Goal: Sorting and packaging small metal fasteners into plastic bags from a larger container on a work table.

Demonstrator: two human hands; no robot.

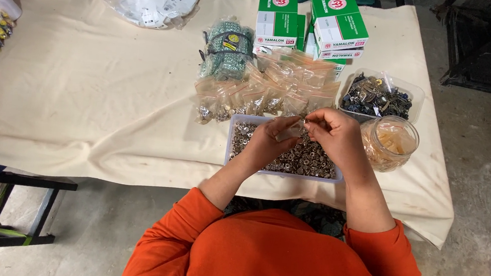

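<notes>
Left hand [270,139]: raised over the tray, fingers curled narrow, tips pinched against a small clear bag [295,126]. Right hand [336,134]: opposite it, fingertips pinched on the same bag, which hangs between the two sets of fingertips and just above the tray's far edge. Contents of the bag too small to tell.

Tray [235,136]: clear, rectangular, shallow, directly beneath the fingers. Holds a loose heap of small silvery metal fasteners [308,161], round in shape, covering the floor of the tray.

Pile of small bags [273,87]: clear plastic with an orange strip at the mouth, lying just beyond the fingertips. Each holds a little cluster of metal pieces at its lower end.

Jar [390,143]: round, clear, open-topped, just right of the right-hand fingers. Holds pale yellowish translucent material, kind not discernible.

Second tray [418,94]: clear, rectangular, beyond the jar and to the right of the fingers. Holds dark mixed metal hardware [376,97] in a tangle.

Banded bundle [226,49]: green-and-white patterned items wrapped in clear plastic, held by black bands, beyond the fingers and slightly left.

Boxes [338,22]: green-and-white cardboard, stacked at the far edge of the table, closed.

White packets [154,0]: a clear sack of them, far left of the fingers.

Table cloth [95,95]: cream fabric, under everything.
</notes>
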